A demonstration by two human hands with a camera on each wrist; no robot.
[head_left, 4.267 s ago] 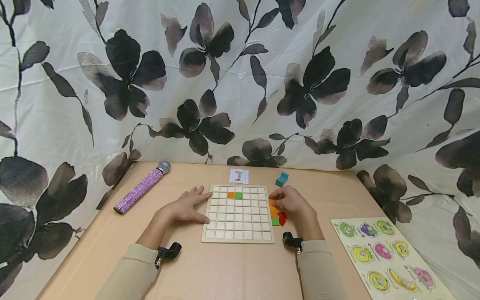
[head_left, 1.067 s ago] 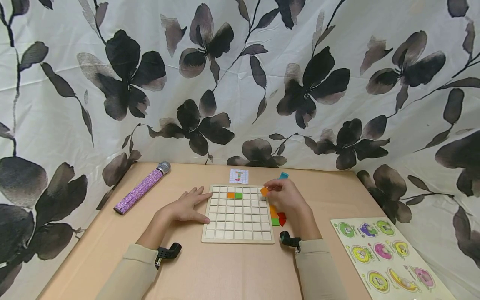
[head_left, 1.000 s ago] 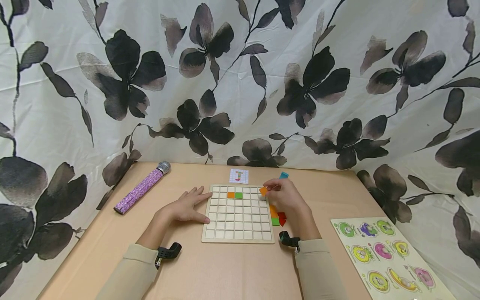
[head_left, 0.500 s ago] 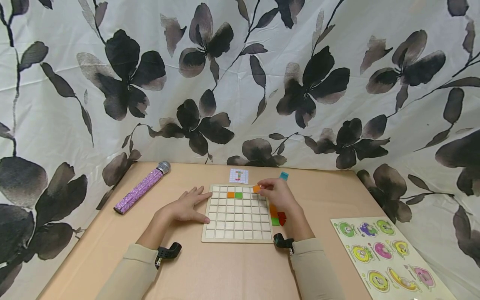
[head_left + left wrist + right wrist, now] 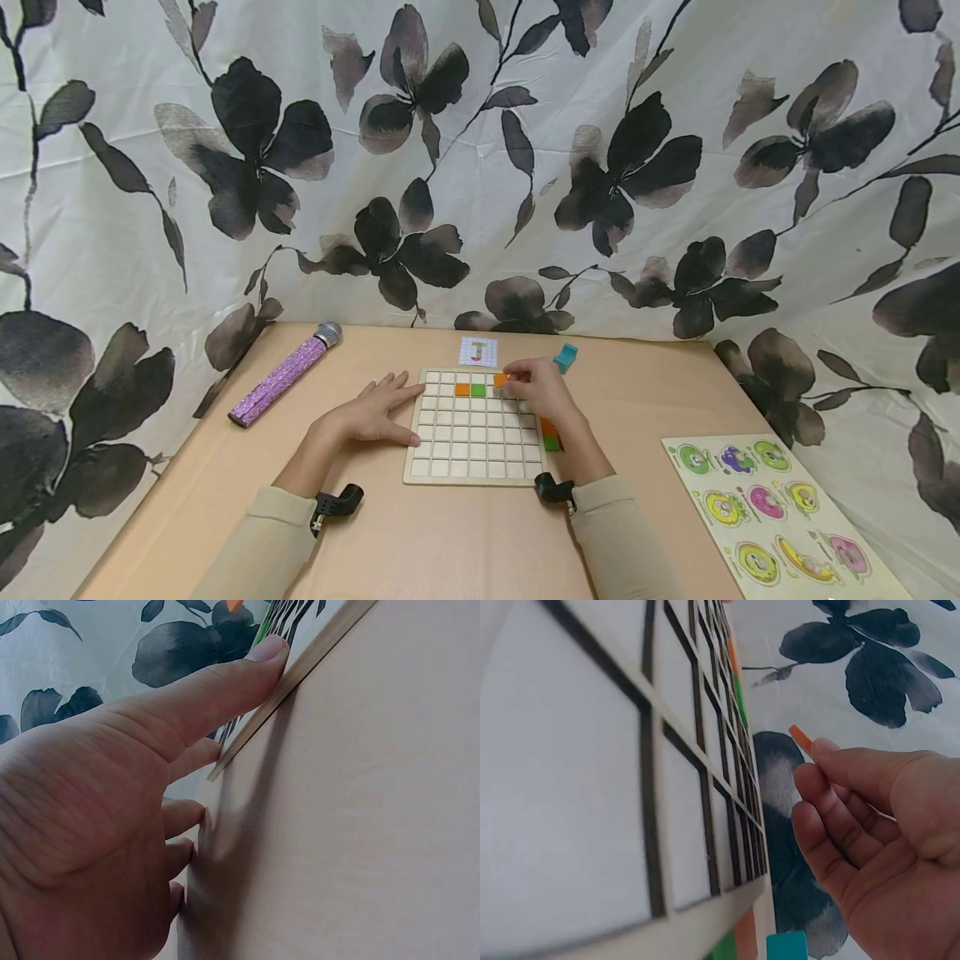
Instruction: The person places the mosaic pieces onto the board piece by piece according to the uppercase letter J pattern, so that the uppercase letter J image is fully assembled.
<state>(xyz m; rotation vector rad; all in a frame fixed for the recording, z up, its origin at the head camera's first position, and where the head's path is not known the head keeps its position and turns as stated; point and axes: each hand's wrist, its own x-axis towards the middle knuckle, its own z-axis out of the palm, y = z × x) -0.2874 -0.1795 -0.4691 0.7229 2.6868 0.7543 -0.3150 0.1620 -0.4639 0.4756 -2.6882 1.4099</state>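
A white grid board [image 5: 474, 478] with a wooden rim lies mid-table. An orange square tile [image 5: 462, 390] and a green square tile [image 5: 477, 390] sit side by side in its second row. My left hand [image 5: 375, 410] rests at the board's left edge, fingers spread; in the left wrist view its thumb [image 5: 262, 664] touches the rim. Above the board's upper right part, my right hand [image 5: 542, 390] pinches another orange tile [image 5: 500, 380] between thumb and fingers. The right wrist view shows that held tile [image 5: 801, 740] edge-on, apart from the board.
Orange, red and green tiles [image 5: 552, 442] lie along the board's right edge, partly hidden by the right arm. Teal blocks [image 5: 566, 357] and a small pattern card [image 5: 478, 352] stand behind. A glittery purple microphone [image 5: 285, 379] lies left, a fruit picture board [image 5: 780, 508] right.
My right hand has picked up an orange tile from beside the board and carried it leftward over the board's top rows. The left hand stays at the left edge.
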